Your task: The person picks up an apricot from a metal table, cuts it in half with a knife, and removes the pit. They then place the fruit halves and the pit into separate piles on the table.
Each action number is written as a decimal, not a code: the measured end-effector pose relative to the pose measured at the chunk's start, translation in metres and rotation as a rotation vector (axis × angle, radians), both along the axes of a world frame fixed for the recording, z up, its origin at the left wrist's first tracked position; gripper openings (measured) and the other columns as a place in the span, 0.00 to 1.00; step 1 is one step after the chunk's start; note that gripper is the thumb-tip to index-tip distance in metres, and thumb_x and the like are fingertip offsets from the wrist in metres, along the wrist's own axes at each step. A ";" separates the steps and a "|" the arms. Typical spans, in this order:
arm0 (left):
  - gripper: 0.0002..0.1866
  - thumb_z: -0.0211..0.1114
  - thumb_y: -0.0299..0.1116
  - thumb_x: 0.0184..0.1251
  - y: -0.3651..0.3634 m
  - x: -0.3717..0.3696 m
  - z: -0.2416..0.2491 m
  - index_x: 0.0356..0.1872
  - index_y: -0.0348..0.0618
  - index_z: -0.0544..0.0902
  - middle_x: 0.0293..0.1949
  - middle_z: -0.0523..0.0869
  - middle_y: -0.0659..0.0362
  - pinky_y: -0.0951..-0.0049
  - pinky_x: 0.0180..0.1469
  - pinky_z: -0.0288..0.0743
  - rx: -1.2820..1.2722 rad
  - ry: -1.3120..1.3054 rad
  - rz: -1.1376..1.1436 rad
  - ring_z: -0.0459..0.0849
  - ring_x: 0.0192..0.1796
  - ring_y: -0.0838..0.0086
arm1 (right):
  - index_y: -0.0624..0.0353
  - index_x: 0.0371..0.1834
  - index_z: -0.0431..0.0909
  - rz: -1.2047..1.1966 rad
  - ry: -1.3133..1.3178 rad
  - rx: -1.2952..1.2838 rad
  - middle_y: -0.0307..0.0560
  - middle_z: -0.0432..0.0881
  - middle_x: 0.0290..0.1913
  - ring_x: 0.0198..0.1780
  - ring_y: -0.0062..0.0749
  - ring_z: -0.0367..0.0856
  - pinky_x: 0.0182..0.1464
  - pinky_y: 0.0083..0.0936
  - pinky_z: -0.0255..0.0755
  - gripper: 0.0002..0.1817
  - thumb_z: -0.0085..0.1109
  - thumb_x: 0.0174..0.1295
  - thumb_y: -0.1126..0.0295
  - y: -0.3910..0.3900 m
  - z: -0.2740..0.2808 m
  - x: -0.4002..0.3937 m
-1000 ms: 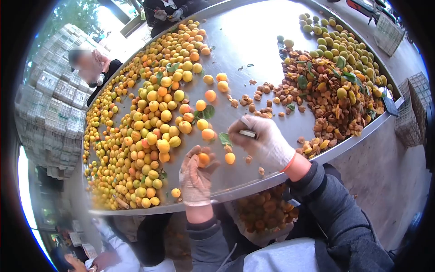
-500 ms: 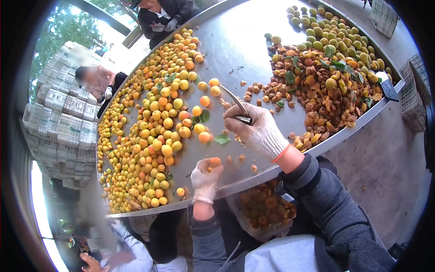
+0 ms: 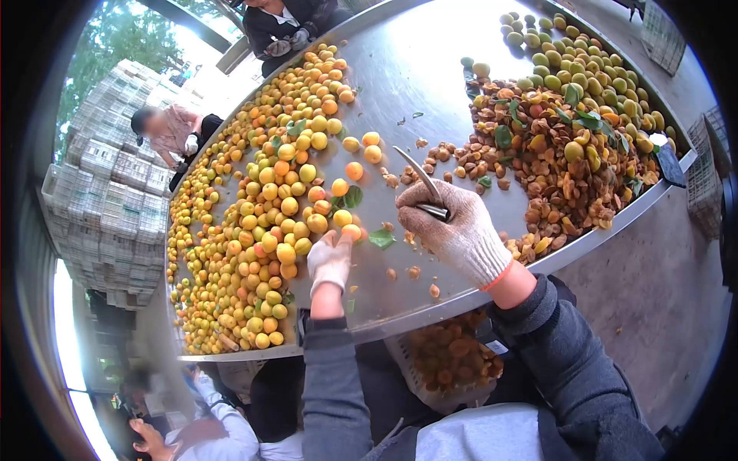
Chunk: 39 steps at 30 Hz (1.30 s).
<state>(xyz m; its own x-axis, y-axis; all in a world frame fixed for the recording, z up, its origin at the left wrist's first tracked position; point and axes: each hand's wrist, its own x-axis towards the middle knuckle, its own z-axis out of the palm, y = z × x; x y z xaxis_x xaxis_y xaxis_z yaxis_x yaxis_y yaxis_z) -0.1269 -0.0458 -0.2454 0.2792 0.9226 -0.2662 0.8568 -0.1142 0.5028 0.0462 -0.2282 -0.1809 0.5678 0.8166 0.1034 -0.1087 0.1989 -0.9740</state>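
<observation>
Here, the person's gloved left hand [image 3: 330,260] bends its fingers against an orange apricot [image 3: 353,231] at the edge of the fruit heap [image 3: 257,227] on the metal desk [image 3: 392,296]; whether it pinches the fruit, one cannot tell. The right hand [image 3: 452,227] is closed round a curved knife [image 3: 421,172], blade pointing up and away. A green leaf [image 3: 381,239] lies between the hands, just beside the apricot.

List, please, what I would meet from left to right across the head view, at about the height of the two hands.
Stacked crates, yellow-orange fruit heap, gloved left hand, green leaf, gloved right hand, heap of brown pieces, floor.
</observation>
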 end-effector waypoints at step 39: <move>0.25 0.65 0.46 0.68 -0.066 -0.037 0.011 0.57 0.38 0.76 0.44 0.82 0.56 0.68 0.50 0.76 -0.741 -1.674 0.028 0.82 0.43 0.69 | 0.59 0.41 0.82 0.266 -0.629 -0.199 0.52 0.82 0.31 0.32 0.37 0.83 0.38 0.27 0.76 0.10 0.61 0.56 0.75 0.025 -0.025 -0.071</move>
<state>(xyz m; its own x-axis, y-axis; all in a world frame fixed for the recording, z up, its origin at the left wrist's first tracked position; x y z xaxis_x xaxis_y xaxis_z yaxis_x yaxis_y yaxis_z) -0.1641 -0.1121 -0.2342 0.6386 0.7669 -0.0642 -0.5437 0.5086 0.6676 -0.0248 -0.2030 -0.2064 0.2282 0.9568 0.1803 0.4655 0.0555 -0.8833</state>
